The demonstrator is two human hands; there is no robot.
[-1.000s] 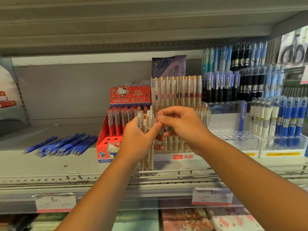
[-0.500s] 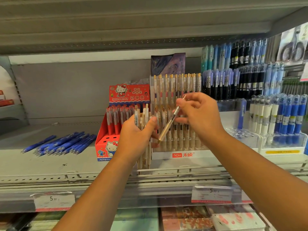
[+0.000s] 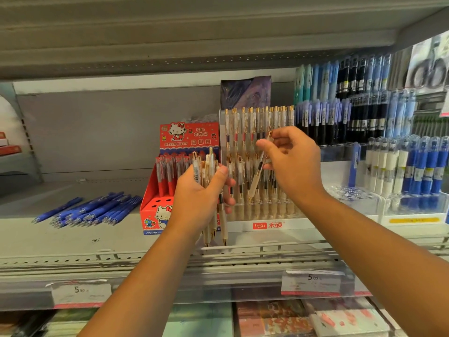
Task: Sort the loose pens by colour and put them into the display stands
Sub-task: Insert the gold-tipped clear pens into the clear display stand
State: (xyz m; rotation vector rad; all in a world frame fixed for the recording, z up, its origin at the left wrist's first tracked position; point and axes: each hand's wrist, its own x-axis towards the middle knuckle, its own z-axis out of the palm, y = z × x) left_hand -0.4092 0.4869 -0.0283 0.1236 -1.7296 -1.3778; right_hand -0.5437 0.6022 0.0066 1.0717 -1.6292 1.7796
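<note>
We've tipped the cream pen (image 3: 255,181) steeper. Right hand (image 3: 294,166) pinches it before the hesu stand (image 3: 267,224), left hand (image 3: 196,200) grips the pen bundle (image 3: 209,164). Slotting's probably next.

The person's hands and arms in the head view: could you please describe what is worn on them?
Nothing is worn that shows. The left hand and right hand are bare, without gloves, and no ring shows. The left forearm and right forearm are bare to the frame edge: no sleeve, watch or bracelet.
</note>
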